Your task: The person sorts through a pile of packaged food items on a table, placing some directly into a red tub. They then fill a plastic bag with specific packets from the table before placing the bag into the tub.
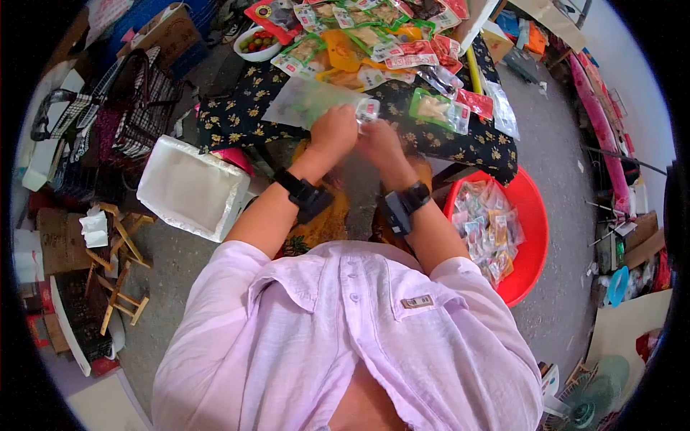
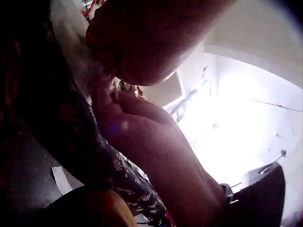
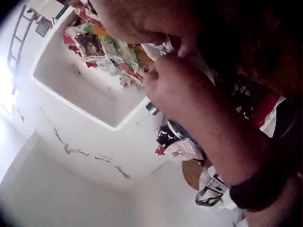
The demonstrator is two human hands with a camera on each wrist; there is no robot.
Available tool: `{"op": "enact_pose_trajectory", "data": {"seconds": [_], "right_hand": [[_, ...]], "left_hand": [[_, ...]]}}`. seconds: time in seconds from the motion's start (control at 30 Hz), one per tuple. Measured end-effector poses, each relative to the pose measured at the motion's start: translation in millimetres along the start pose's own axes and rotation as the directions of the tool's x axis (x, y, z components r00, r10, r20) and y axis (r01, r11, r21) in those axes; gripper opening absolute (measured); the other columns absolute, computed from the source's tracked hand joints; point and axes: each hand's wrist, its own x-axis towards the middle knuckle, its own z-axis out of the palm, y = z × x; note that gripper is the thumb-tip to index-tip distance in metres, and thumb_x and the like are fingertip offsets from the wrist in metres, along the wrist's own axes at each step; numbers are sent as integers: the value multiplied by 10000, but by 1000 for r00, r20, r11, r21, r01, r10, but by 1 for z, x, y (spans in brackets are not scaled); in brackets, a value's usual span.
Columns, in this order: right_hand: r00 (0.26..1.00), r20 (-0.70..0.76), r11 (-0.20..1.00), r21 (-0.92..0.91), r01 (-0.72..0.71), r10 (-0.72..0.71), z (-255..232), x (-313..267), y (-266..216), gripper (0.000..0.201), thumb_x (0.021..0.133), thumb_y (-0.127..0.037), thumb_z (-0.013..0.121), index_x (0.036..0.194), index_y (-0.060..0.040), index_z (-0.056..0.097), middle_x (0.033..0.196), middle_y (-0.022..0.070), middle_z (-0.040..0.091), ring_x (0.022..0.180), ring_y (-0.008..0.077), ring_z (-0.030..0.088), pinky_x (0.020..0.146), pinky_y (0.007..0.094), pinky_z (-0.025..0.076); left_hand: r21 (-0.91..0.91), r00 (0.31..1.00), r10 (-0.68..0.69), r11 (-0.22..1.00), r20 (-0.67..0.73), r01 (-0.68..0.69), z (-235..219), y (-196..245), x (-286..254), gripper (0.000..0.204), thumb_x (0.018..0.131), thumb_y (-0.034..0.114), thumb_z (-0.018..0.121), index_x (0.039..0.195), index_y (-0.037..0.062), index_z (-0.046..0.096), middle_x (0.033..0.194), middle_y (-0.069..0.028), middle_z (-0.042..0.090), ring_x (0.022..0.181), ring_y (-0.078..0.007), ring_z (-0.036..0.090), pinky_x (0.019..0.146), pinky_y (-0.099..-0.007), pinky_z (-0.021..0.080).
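Right now, a red tub [image 1: 530, 230] is sitting low on the right, a white box [image 1: 194, 183] on the left. Just beyond, the left hand [image 1: 334, 133] is clamping curled fingers on a bag [image 1: 305, 100]; the right hand [image 1: 382, 146] is meeting it, too blurred to tell whether its fingers are gripping. Over the table [image 1: 241, 115], the bag's long axis is running left to right, its held end pointing right. Farther off, a packet pile [image 1: 345, 50] is lying beside a bowl [image 1: 257, 56].
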Motion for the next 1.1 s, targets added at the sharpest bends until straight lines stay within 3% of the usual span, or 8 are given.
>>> {"op": "enact_pose_trajectory", "data": {"seconds": [0.1, 0.17, 0.23, 0.4, 0.63, 0.8, 0.93, 1.1], "right_hand": [[954, -179, 960, 102, 259, -238, 11, 7, -1, 175, 704, -184, 545, 740, -17, 579, 706, 156, 570, 604, 320, 538, 538, 350, 426], [997, 28, 854, 514, -78, 75, -4, 5, -17, 182, 620, -125, 572, 774, -28, 561, 720, 137, 510, 679, 313, 492, 574, 351, 411], [977, 146, 815, 540, -209, 154, -5, 5, -9, 177, 629, -119, 563, 773, -17, 548, 712, 115, 500, 689, 263, 485, 583, 335, 405], [973, 224, 929, 344, -139, 62, -6, 9, 12, 157, 736, -138, 517, 735, 16, 542, 692, 79, 558, 583, 141, 513, 522, 265, 403], [863, 423, 389, 772, -503, 277, 29, 15, -5, 121, 751, -101, 493, 761, 8, 545, 698, 49, 556, 577, 103, 497, 475, 239, 393], [956, 223, 836, 547, 37, -189, 8, 11, 13, 184, 759, -123, 495, 875, 19, 512, 724, 63, 562, 588, 118, 512, 486, 258, 409], [887, 98, 742, 512, -433, 451, -2, 24, 18, 283, 745, -157, 530, 950, 34, 485, 747, 94, 568, 601, 154, 543, 503, 282, 433], [905, 30, 746, 554, -369, 425, 9, 49, 37, 342, 716, -164, 559, 992, 20, 478, 765, 109, 563, 621, 167, 558, 499, 289, 440]], "left_hand": [[-22, 999, -2, 1000, 43, 3, 5, -8, -5, 153, 783, 165, 401, 800, 30, 470, 797, -190, 513, 735, -390, 483, 636, -474, 389], [-21, 995, -16, 1000, 99, 19, 7, -13, -8, 147, 786, 150, 398, 807, 23, 470, 803, -195, 511, 749, -385, 481, 643, -466, 388], [-66, 998, -4, 998, 65, 8, 4, -12, -16, 146, 788, 144, 398, 808, 16, 465, 809, -195, 510, 769, -379, 477, 653, -458, 384], [-105, 998, 30, 994, 51, -24, 6, -14, -21, 153, 792, 150, 403, 817, 10, 461, 814, -184, 504, 803, -368, 465, 670, -439, 382], [-147, 998, 59, 988, 24, -55, 4, -16, -21, 171, 794, 176, 414, 850, 27, 476, 837, -165, 488, 799, -365, 461, 663, -425, 389], [-71, 991, 130, 989, -7, -130, -11, -19, -36, 242, 744, 194, 509, 946, 64, 488, 921, -136, 472, 874, -333, 453, 741, -424, 366], [176, 926, 352, 929, -139, -326, -6, -30, -49, 370, 664, 174, 588, 1006, 93, 473, 1013, -127, 443, 992, -310, 401, 836, -432, 305], [344, 842, 495, 845, -215, -409, 16, -51, -40, 311, 664, 140, 550, 966, 84, 502, 994, -120, 446, 998, -308, 392, 838, -424, 306]]}}
